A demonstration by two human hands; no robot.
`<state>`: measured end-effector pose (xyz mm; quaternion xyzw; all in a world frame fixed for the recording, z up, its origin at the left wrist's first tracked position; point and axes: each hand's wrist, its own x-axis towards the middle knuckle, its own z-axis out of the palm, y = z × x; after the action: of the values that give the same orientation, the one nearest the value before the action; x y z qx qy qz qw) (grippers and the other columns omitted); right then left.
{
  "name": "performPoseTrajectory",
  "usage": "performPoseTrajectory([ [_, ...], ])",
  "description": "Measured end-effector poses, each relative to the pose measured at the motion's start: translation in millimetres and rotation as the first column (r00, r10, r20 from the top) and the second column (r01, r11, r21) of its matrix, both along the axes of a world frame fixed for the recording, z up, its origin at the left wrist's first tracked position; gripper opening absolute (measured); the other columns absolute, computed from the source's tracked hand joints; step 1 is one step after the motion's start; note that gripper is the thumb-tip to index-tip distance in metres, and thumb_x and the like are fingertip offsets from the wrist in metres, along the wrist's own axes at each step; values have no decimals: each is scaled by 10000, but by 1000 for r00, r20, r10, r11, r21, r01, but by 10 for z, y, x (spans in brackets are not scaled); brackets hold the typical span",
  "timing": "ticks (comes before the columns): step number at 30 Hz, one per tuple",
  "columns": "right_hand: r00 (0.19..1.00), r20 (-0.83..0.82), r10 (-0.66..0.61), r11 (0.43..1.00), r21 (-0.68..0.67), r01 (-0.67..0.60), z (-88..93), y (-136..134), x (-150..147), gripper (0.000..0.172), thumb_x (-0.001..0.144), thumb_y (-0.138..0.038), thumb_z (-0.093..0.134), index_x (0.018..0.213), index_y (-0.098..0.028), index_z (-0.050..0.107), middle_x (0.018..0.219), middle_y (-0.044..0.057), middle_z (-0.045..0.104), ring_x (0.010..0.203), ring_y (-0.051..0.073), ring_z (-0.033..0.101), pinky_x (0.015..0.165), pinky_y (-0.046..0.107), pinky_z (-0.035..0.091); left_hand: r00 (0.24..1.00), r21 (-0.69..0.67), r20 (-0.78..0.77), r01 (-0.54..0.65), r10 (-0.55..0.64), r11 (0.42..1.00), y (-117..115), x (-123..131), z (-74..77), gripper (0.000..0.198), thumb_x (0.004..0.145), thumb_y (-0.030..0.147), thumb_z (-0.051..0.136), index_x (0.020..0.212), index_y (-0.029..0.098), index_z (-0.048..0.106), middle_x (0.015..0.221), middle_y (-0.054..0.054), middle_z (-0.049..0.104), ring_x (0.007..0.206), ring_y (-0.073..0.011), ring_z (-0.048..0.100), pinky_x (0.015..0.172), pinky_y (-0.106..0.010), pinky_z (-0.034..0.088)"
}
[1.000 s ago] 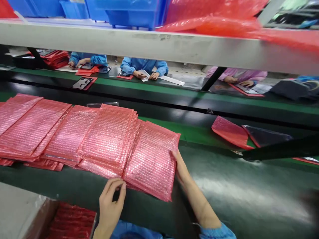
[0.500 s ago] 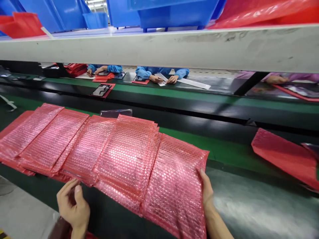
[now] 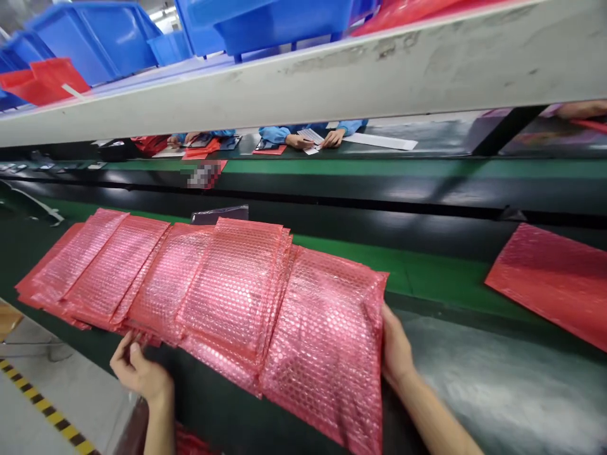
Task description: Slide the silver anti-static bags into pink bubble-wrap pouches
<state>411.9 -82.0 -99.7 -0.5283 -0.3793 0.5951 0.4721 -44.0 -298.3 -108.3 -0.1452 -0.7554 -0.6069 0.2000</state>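
Note:
Several pink bubble-wrap bags lie fanned out in overlapping stacks along the dark work surface. My right hand is flat against the right edge of the nearest, rightmost bag, fingers stretched along it. My left hand is at the near edge of the stacks toward the left, fingers curled and pinching the lower edge of a bag there.
Beyond the bags runs a green conveyor belt with another red bag at the right. A grey shelf beam with blue bins crosses overhead. Other people's hands in blue sleeves work at the far side.
My left hand moved left along the near edge of the stacks and up onto a bag's edge. My right hand stayed on the rightmost bag's edge. The view tilted and shifted left.

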Motion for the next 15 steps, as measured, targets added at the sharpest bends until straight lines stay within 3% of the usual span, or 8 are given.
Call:
performPoseTrajectory([
  [2, 998, 63, 1, 1000, 30, -3, 116, 307, 186, 625, 921, -803, 603, 1431, -450, 682, 1606, -68, 623, 1586, 321, 480, 1339, 489, 400, 999, -28, 13, -52, 53, 998, -190, -126, -95, 234, 930, 355, 603, 1115, 218, 558, 1192, -60, 681, 1072, -262, 736, 920, -443, 638],
  [4, 968, 250, 8, 985, 165, -51, 322, 720, 205, 709, 945, -775, 622, 1553, -411, 583, 1713, -23, 504, 1637, 315, 395, 1391, 513, 272, 994, -116, 62, -79, 87, 990, -335, -319, -170, 224, 888, 313, 633, 1072, 229, 539, 1112, -26, 654, 1000, -240, 727, 891, -422, 637],
  [6, 885, 466, 27, 903, 369, -222, 594, 1200, -53, 684, 993, -702, 620, 1586, -366, 552, 1730, 25, 476, 1630, 317, 398, 1387, 527, 263, 980, -211, 171, -62, 100, 976, -376, -538, -208, 201, 866, 244, 592, 1030, 238, 476, 1015, 4, 604, 895, -207, 712, 812, -378, 637],
  [7, 819, 570, 64, 829, 426, -361, 736, 1448, -291, 644, 1009, -660, 627, 1566, -341, 575, 1693, 51, 522, 1602, 323, 439, 1374, 525, 293, 969, -245, 224, -47, 104, 968, -358, -639, -211, 204, 855, 208, 561, 1013, 244, 437, 976, 15, 577, 842, -194, 700, 762, -355, 630],
  [9, 637, 760, 129, 697, 388, -604, 994, 1921, -929, 530, 1039, -532, 636, 1503, -277, 635, 1612, 102, 604, 1539, 342, 512, 1340, 524, 349, 957, -296, 263, -40, 121, 955, -278, -791, -198, 236, 833, 178, 546, 994, 256, 392, 942, 21, 544, 829, -200, 687, 741, -354, 620],
  [12, 324, 899, 297, 632, 69, -772, 1245, 2479, -2015, 448, 1043, -321, 673, 1449, -135, 661, 1494, 199, 680, 1378, 343, 645, 1211, 457, 479, 972, -375, 188, -65, 144, 925, -177, -869, -175, 248, 826, 246, 614, 989, 262, 429, 960, -8, 542, 1031, -293, 674, 944, -479, 601],
  [15, 285, 898, 335, 594, 33, -804, 1305, 2801, -2901, 360, 1011, -196, 722, 1335, -42, 695, 1319, 200, 769, 1166, 259, 727, 1076, 332, 522, 972, -448, 158, -85, 172, 890, -190, -831, -197, 225, 860, 350, 588, 1022, 269, 454, 983, -46, 574, 1103, -373, 674, 1034, -557, 559],
])
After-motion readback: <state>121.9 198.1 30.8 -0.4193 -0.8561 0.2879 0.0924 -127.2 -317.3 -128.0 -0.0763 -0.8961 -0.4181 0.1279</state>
